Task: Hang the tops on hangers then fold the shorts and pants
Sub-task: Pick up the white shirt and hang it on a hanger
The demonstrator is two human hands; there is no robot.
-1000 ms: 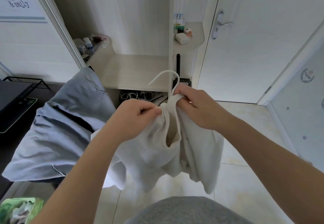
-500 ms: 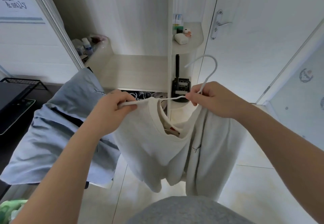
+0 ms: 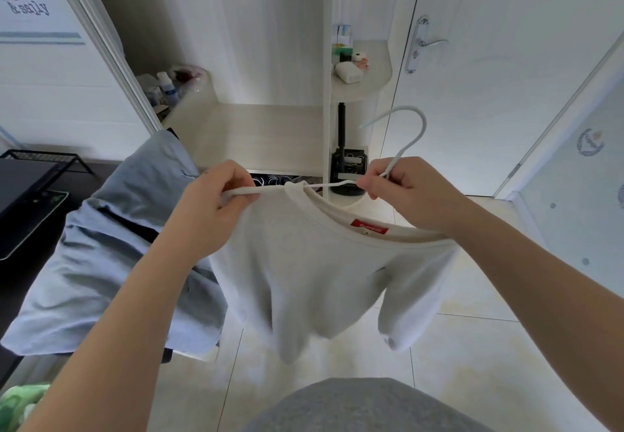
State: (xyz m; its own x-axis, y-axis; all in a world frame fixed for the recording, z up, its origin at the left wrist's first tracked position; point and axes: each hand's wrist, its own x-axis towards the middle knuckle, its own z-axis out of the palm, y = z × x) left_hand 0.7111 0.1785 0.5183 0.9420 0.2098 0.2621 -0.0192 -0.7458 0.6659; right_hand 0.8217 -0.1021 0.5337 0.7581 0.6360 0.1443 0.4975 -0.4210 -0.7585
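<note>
Both arms reach forward: the left hand (image 3: 216,202) curls around the white T-shirt's (image 3: 314,273) shoulder, the right hand (image 3: 410,191) pinches the white hanger (image 3: 407,141) at its neck.

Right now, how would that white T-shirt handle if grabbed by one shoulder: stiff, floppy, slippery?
Likely floppy: the white T-shirt sags in soft folds below the hanger. Probably light: the thin hanger arm looks straight under it. It may slip off, since the left hand pinches one shoulder in place.
</note>
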